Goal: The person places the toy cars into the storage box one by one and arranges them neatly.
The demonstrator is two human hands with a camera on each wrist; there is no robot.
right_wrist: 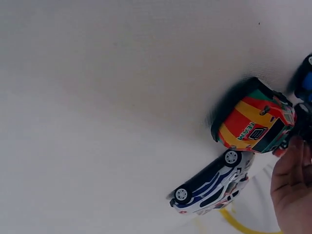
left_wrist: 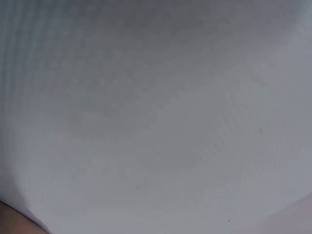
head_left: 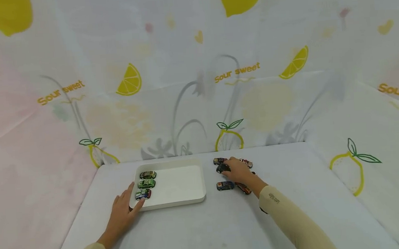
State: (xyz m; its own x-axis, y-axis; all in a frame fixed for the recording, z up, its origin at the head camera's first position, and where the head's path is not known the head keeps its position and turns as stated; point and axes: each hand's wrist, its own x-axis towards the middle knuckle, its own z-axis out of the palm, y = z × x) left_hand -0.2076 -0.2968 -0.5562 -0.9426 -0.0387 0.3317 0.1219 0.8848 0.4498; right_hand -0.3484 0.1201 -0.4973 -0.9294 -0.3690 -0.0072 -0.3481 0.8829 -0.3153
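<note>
My left hand (head_left: 121, 210) rests at the near left corner of a white tray (head_left: 191, 200), fingers extended along its left side and thumb by the front rim. Inside the tray three toy cars stand in a column: a yellow-black one (head_left: 148, 174), a green one (head_left: 146, 183) and a white-blue-red one (head_left: 143, 194). To the tray's right, my right hand (head_left: 239, 171) pinches a black toy car (head_left: 222, 168) with its fingertips, partly hidden. In the right wrist view, the right hand (right_wrist: 292, 190) appears beside a red-yellow-green car (right_wrist: 253, 126).
Around the right hand lie more toy cars: a dark one (head_left: 219, 161) behind, a red-white one (head_left: 246, 163), a blue-orange one (head_left: 225, 185) and a red-orange one (head_left: 243, 188). A cloth printed with lemons (head_left: 191, 113) hangs behind the white table (head_left: 193, 236).
</note>
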